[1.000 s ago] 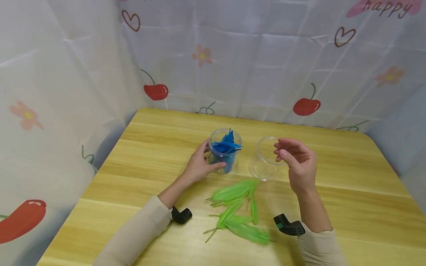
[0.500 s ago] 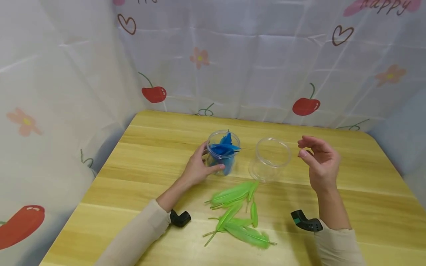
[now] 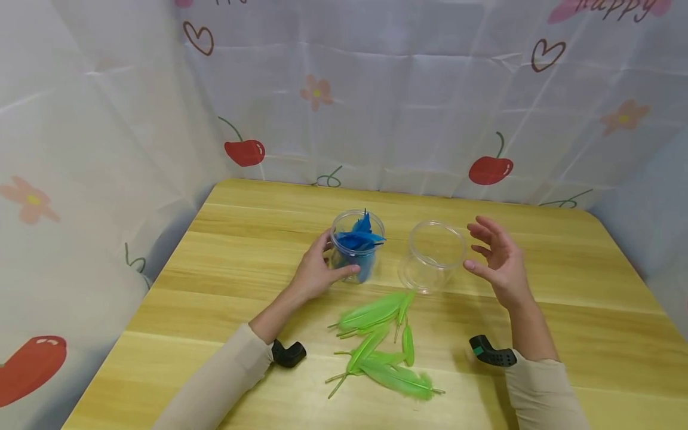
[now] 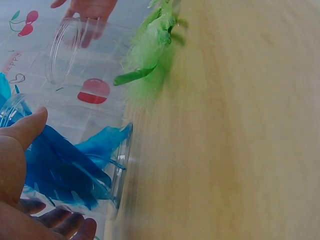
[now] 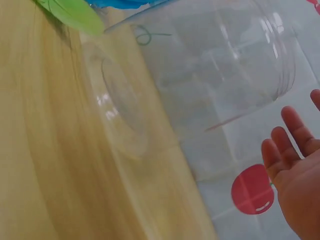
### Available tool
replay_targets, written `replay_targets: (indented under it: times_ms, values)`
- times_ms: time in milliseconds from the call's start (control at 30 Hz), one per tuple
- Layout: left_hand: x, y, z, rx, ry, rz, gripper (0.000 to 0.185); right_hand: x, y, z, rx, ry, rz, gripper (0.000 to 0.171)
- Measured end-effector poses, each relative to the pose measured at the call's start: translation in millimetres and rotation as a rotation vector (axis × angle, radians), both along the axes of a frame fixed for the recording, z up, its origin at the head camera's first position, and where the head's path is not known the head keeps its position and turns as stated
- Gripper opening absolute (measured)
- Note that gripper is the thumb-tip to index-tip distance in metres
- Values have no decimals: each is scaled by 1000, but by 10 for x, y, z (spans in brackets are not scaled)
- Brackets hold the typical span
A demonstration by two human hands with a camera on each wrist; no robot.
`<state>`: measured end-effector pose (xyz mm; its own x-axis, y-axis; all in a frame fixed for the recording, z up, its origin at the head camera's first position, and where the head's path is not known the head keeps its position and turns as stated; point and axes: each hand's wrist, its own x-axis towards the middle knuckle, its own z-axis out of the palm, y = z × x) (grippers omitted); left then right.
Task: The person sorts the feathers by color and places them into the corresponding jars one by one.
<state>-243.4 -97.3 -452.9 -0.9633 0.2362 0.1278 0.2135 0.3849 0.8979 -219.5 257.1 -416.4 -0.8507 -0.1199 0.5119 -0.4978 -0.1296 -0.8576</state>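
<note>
My left hand (image 3: 317,272) grips a clear plastic jar (image 3: 344,260) from its left side, thumb in front and fingers behind. Blue feathers (image 3: 361,240) fill this jar, a few tips sticking out above the rim; in the left wrist view the blue feathers (image 4: 65,167) show through the wall. A second clear jar (image 3: 427,272) stands upright to its right with nothing visible inside. Beside that jar's rim, my right hand (image 3: 500,263) is raised with fingers apart, holding nothing. The right wrist view shows the right hand (image 5: 302,185) close to the mouth of the second jar (image 5: 220,65).
Several green feathers (image 3: 376,313) lie loosely in front of the two jars on the wooden table (image 3: 242,239). A white printed curtain (image 3: 403,119) hangs behind the table's back edge and along the left side. Black wrist devices sit at both cuffs.
My right hand moved right, away from the second jar's rim, then came partly back left with its fingers spreading. My left hand keeps its hold on the jar of blue feathers.
</note>
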Motion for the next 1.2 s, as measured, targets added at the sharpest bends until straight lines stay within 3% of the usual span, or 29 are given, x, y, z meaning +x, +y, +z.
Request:
replay_targets:
  times_ms: [300, 467, 800, 1200]
  values:
    - [24, -11, -10, -10, -9, 14, 95, -65, 37, -206, 150, -139, 3, 84]
    - [28, -14, -12, -18, -12, 20, 95, -91, 1, -280, 223, -166, 13, 88]
    - [28, -7, -31, -16, -22, 9, 95, -59, -65, -394, 267, -204, -9, 90]
    - [5, 5, 11, -2, 0, 3, 95, -97, -130, -395, 349, -227, -54, 92]
